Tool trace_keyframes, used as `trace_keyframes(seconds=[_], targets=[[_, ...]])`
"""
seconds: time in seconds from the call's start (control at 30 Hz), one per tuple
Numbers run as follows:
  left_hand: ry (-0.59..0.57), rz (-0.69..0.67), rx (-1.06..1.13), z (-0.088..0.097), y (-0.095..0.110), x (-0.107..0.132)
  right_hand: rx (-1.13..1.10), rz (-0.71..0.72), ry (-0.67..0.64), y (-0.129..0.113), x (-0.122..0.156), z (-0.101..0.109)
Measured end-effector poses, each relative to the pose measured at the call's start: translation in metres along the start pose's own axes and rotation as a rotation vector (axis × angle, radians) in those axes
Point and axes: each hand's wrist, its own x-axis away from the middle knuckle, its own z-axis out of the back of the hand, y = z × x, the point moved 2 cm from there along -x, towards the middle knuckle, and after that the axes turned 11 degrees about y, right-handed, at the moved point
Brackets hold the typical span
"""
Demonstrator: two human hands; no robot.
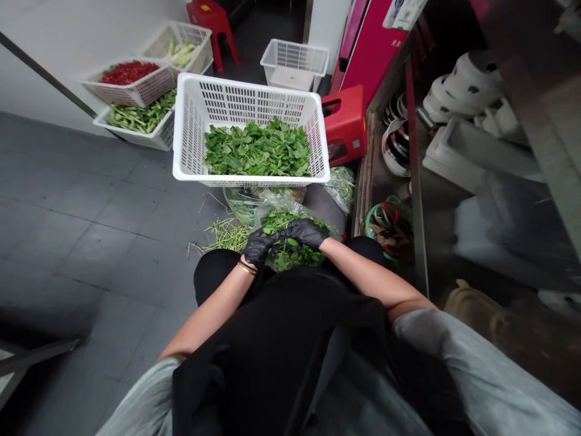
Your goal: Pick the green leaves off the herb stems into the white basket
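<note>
Both hands wear black gloves and meet over a clear plastic bag (302, 209) of leafy greens (295, 257) between my knees. My left hand (259, 245) is closed on leafy stems at the bag's left side. My right hand (305, 232) is curled around leafy stems too, its fingertips close to the left hand's; the greens partly hide the fingers. Just beyond the hands, a white slotted basket (181, 130) holds a heap of picked green leaves (258, 148). Loose bare stems (227, 235) lie on the floor left of the bag.
At the back left stand baskets with red chillies (129, 71), cut green vegetables (143, 115) and pale vegetables (181, 53). A red stool (347, 124) lies on its side behind the basket. Along the right runs a metal shelf (415, 181) with white containers (467, 85).
</note>
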Motion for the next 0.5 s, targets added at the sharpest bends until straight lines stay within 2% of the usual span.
trace_keyframes(seconds=[0.1,0.27,0.4,0.5], targets=[[-0.001,0.040,0.037,0.000,-0.006,0.000,-0.139,0.007,0.038,0.006,-0.002,-0.005],[-0.018,0.208,0.201,-0.001,-0.020,0.000,-0.305,-0.030,0.110,0.011,-0.002,-0.014],[0.004,0.229,0.274,0.013,-0.016,-0.007,-0.355,-0.122,0.230,0.010,-0.007,0.009],[0.009,0.222,0.239,0.029,-0.008,-0.016,-0.417,-0.206,0.215,0.004,-0.013,0.034]])
